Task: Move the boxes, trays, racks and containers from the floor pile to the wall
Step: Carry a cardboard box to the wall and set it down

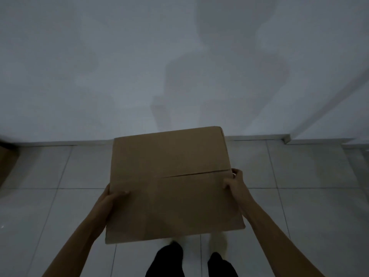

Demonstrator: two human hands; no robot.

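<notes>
A closed brown cardboard box [171, 182] is held in front of me above the tiled floor, its far edge close to the white wall [139, 66]. My left hand [113, 196] grips its left side, thumb on the top flap. My right hand [234, 181] grips the right side at the flap seam, thumb on top and fingers curled round the edge. The underside of the box is hidden.
A pale skirting [259, 137] runs along the foot of the wall. At the right a wall corner [287, 139] juts out. Part of another brown box [7, 162] shows at the left edge. My legs in dark trousers [169, 260] stand on the light floor tiles [299, 196].
</notes>
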